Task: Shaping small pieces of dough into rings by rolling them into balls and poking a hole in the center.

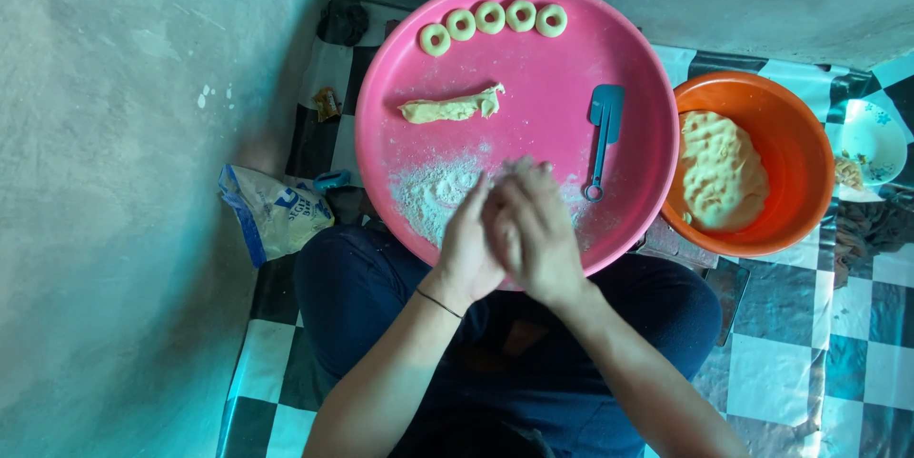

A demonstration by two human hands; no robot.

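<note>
- While the left hand point(468, 244) and right hand point(533, 229) press palm to palm over the near rim of the pink tray point(628, 68), whatever lies between them is hidden; fingers are laid flat together, so I cannot tell if they clasp dough.
- Straight ahead of the fingers lies a soft, pale dough strip point(452, 108), its long axis running left to right; the left hand is slightly nearer.
- Just beyond the fingertips, a powdery flour patch point(433, 193) dusts the tray.
- Five smooth dough rings point(490, 18) line the far rim.
- Right of the hands rests a blue plastic spatula point(603, 134), handle toward the person.
- Beside the tray, an orange bowl point(800, 144) holds a lumpy dough mass point(719, 172).
</note>
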